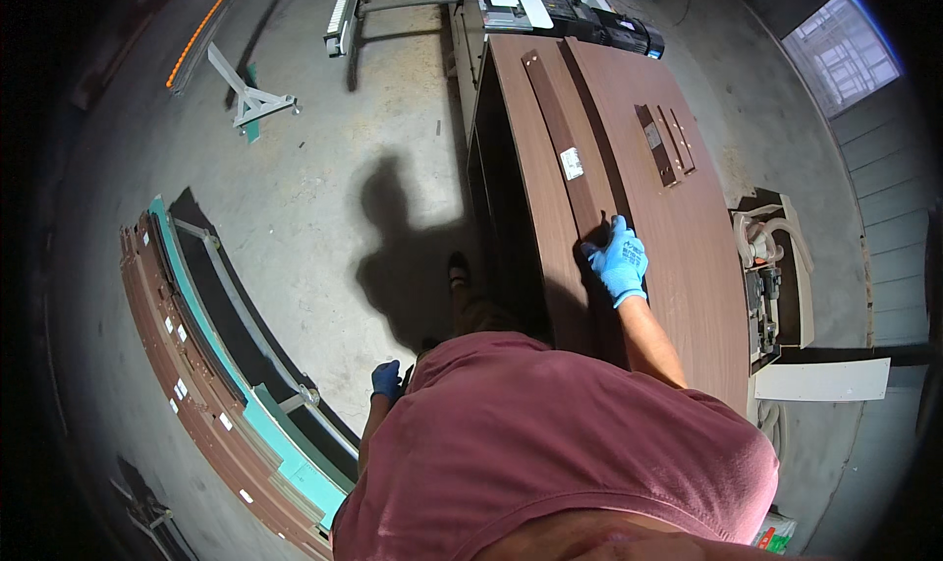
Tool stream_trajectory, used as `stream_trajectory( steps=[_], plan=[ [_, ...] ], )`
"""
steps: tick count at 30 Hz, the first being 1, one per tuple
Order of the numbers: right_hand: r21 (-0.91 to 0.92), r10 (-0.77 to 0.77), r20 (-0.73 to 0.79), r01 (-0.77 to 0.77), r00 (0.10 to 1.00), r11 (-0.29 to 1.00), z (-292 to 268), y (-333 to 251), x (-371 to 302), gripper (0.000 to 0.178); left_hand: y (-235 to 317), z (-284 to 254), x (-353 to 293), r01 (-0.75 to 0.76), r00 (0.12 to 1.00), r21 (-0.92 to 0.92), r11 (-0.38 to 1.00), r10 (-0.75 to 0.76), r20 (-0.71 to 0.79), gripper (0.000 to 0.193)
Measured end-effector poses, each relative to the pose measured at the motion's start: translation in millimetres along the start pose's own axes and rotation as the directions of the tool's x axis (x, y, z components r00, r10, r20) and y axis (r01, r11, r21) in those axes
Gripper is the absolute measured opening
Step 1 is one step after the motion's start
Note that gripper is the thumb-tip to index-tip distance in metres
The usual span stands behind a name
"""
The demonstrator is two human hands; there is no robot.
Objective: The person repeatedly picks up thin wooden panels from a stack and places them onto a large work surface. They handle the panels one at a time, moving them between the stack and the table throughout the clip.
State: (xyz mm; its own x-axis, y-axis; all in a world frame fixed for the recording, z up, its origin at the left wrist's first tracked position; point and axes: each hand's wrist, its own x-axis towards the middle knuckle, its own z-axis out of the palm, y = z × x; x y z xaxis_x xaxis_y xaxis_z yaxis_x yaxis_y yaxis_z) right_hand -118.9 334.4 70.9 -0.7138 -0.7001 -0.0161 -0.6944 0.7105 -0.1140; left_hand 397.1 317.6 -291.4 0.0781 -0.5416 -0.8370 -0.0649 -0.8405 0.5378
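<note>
My right hand (621, 262), in a light blue glove, is closed at the near part of a long brown strip (557, 119) with a white label. The strip lies lengthwise on the brown wood-look panel (678, 276) of a waist-high bench. A dark gap runs beside the strip, and my fingers hide where they meet its edge. Low at my left side hangs my left hand (386, 379) in a dark blue glove, fingers curled. Whatever it may hold is hidden. Short brown pieces (660, 146) with small holes rest farther right on the panel.
On the left, a low rack with a green edge (211, 345) carries long brown strips (182, 364). A white metal stand (257, 101) and a roller conveyor (344, 16) stand ahead. Black machinery (599, 21) is at the bench's far end. Hoses and equipment (764, 256) sit at right.
</note>
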Motion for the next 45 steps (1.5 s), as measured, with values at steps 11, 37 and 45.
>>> stream_trajectory(
  steps=[11, 37, 45],
  plan=[
    [-0.148, -0.028, -0.112, 0.011, 0.993, 0.989, 7.5, 20.5, 10.6, 0.038, 6.0, 0.5, -1.8, 0.021, 1.0, 0.06, 0.998, -0.021, -0.009, 0.039],
    [-0.308, -0.191, -0.398, 0.066, 0.897, 0.949, -2.9, 14.5, 58.7, 0.075, 4.4, -6.5, 13.3, -0.028, 0.999, 0.245, 0.969, 0.017, 0.049, 0.041],
    [-0.089, 0.139, -0.115, -0.149, 0.984, 0.985, 15.7, 32.3, 75.0, 0.066, 5.2, -1.9, 11.3, -0.02, 0.998, 0.141, 0.99, 0.012, 0.063, 0.045]
  ],
)
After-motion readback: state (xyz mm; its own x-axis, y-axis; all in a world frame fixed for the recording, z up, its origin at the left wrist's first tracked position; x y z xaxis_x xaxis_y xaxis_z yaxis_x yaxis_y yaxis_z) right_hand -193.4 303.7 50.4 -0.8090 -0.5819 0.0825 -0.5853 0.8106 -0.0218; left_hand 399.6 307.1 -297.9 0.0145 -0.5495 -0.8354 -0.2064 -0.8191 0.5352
